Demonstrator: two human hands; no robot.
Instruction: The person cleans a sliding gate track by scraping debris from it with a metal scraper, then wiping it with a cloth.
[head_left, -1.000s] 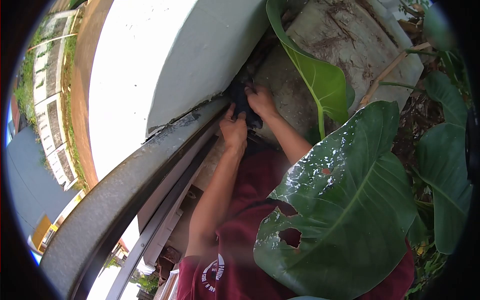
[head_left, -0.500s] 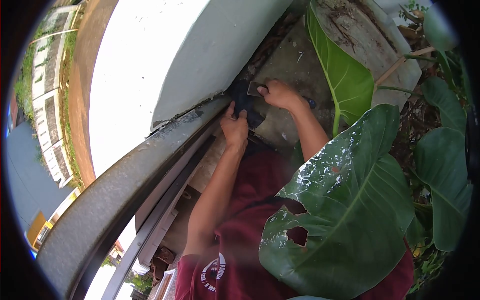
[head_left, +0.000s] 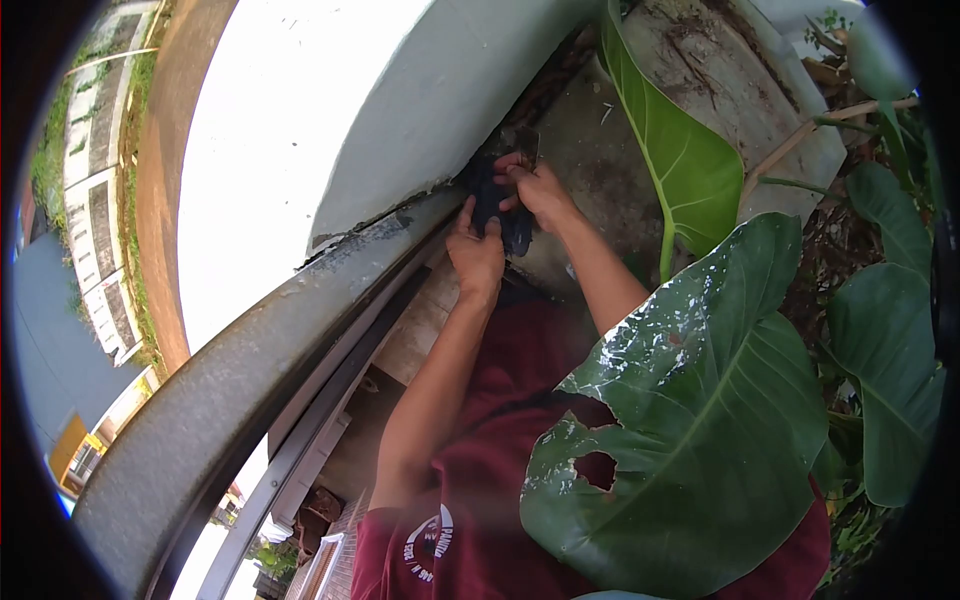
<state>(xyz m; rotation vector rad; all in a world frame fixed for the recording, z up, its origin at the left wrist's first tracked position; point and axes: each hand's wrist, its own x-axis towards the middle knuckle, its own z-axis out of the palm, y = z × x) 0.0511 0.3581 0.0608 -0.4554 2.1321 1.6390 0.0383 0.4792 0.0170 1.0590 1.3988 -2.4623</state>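
My right hand grips a flat scraper, whose dark blade points away from me. Its fingers are beside a crumpled dark blue-black cloth at the foot of the white wall. My left hand pinches the near edge of this cloth between thumb and forefinger, close to the end of the grey metal rail. The scraper's handle is mostly hidden in my fingers.
The white wall rises to the left, with a cracked lower edge. A stained concrete slab lies beyond my hands. Large leaves hang at the right, one holed leaf covering part of my maroon shirt.
My right hand has moved left, closer to my left hand and the cloth, and the scraper has turned to point upward. The cloth looks lifted and more bunched. My left hand has barely shifted.
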